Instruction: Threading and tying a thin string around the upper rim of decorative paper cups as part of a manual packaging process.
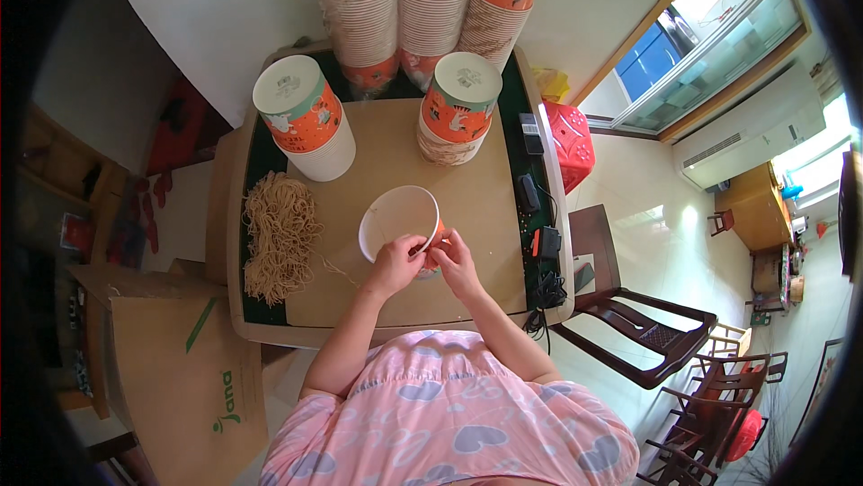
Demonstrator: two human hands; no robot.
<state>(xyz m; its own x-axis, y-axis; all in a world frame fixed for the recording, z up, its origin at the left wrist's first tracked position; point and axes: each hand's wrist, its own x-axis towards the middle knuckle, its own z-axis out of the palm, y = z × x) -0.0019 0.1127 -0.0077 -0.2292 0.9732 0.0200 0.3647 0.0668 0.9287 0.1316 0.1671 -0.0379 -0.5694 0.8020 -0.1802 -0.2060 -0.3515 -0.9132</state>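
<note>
Both hands, left hand (393,263) and right hand (455,261), pinch a thin string at the paper bowl's (397,216) six o'clock rim.

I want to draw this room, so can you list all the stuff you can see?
White paper cup with orange outside: one, open, tilted, table middle, between both hands.
Tan string bundle: one, table's left side.
Stacks of orange-and-white paper cups: two short on the table, three tall behind.
Brown wooden table: one, centre.
Red plastic stool: one, right of table.
Dark wooden chair: one, lower right.
Cardboard box: one, lower left.
Left hand: on the cup's rim.
Right hand: at the cup's side.
</note>
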